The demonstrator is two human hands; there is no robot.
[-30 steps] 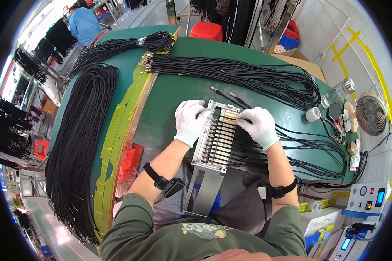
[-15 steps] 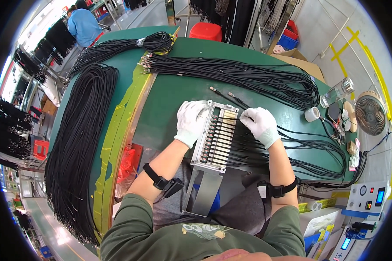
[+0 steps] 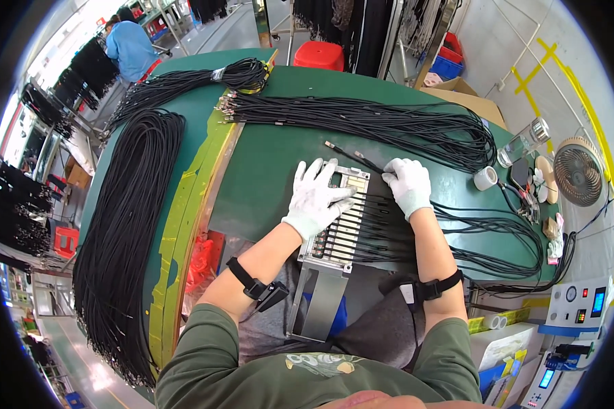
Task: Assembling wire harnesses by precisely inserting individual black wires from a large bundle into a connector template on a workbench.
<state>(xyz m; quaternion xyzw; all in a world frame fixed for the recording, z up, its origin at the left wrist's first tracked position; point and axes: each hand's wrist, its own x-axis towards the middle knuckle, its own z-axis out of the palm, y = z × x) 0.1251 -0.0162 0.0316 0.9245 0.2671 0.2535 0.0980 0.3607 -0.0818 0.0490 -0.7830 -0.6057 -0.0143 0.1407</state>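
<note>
A silver metal fixture lies lengthwise before me, its slots holding a row of black cables with metal connector ends. My left hand, white-gloved, rests on the fixture's upper half with the fingers spread; it hides several connectors there. Two loose black cables lie beyond the fixture's far right corner, their ends pointing to the far left. At these cables, my right hand, also gloved, has its thumb and fingers closed around a cable. The slotted cables run off to the right below that hand.
Long black cable bundles stretch across the table's far side, and another hangs at the left. A yellow-taped divider stands left of the fixture. To the right are a glass bottle, a white tape roll, pliers and a fan.
My left hand has moved right from the fixture's left edge onto its slots and spread its fingers. My right hand has let go of the top slotted cable and shifted slightly away toward the loose cables.
</note>
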